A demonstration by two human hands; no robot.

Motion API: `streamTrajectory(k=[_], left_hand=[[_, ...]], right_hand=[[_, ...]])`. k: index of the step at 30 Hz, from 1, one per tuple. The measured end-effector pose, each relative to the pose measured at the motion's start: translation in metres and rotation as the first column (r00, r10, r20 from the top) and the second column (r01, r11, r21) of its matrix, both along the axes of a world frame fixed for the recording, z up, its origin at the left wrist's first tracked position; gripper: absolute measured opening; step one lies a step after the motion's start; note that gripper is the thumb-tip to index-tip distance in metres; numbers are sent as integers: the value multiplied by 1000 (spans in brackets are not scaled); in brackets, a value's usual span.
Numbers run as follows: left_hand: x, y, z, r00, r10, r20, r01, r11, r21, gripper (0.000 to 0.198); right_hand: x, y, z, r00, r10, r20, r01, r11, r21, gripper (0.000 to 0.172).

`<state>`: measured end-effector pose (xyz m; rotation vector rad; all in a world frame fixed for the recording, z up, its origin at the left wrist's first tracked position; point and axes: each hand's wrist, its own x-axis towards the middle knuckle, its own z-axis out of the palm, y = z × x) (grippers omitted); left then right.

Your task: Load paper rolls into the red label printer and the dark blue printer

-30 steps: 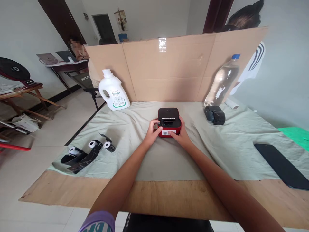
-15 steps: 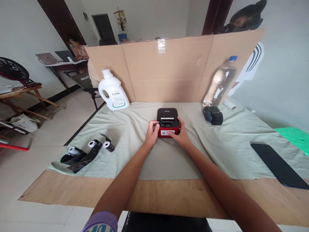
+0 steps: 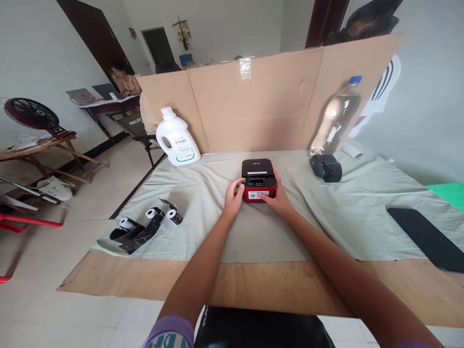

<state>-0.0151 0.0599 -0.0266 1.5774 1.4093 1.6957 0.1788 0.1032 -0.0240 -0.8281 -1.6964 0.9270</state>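
Note:
A small red and black label printer (image 3: 258, 169) sits on the cloth in front of me, with a white sticker on its near face and a slot across its top. My left hand (image 3: 234, 195) is closed at its left side, fingers at the upper edge and thumb by the near corner. Around the right side wraps my right hand (image 3: 281, 195), its thumb lying across the front sticker. The fingertips on the far right side are partly hidden. The printer's lid looks shut.
Several black label rolls (image 3: 147, 227) lie at left, partly unwound. Behind stand a white detergent bottle (image 3: 178, 137), a large clear bottle (image 3: 335, 118) and a cardboard screen (image 3: 253, 106). A black device (image 3: 326, 168) and a dark phone (image 3: 427, 237) lie at right. People are beyond the screen.
The whole view has shifted slightly, so things on the table appear a little further right. Both hands stay on the printer, with the left fingers slightly shifted along its side.

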Motion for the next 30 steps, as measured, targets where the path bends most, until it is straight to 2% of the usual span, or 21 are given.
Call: streamTrajectory(k=[5, 11, 15, 18, 21, 23, 25, 27, 30], left_hand=[[0, 0, 0, 1000, -1, 0, 1, 1000, 0, 35], [-2, 1, -1, 1000, 5, -1, -5, 1000, 13, 37], [-2, 0, 0, 1000, -1, 1, 1, 1000, 1, 39], [-1, 0, 1, 1000, 3, 13, -3, 1000, -5, 39], [0, 0, 2, 1000, 7, 17, -7, 1000, -6, 38], [0, 0, 2, 1000, 4, 18, -4, 1000, 3, 38], [0, -1, 3, 1000, 1, 21, -1, 1000, 18, 37], [0, -2, 4, 1000, -7, 28, 6, 1000, 28, 35], [0, -2, 5, 999, -28, 38, 26, 999, 31, 35]], right_hand=[[1, 0, 0, 999, -30, 31, 30, 999, 18, 108], [3, -2, 3, 999, -15, 45, 18, 997, -78, 111], [4, -4, 6, 999, -18, 33, 20, 996, -88, 107], [4, -7, 7, 1000, -4, 3, 4, 995, -99, 99], [6, -6, 8, 999, 13, -41, -17, 994, -110, 80], [10, 0, 12, 998, -33, -50, 28, 995, -98, 67], [13, 13, 20, 995, -89, -38, 85, 992, -92, 61], [14, 31, 32, 996, -92, 3, 92, 990, -106, 57], [11, 55, 53, 986, -80, 147, 89, 994, -61, 48]])
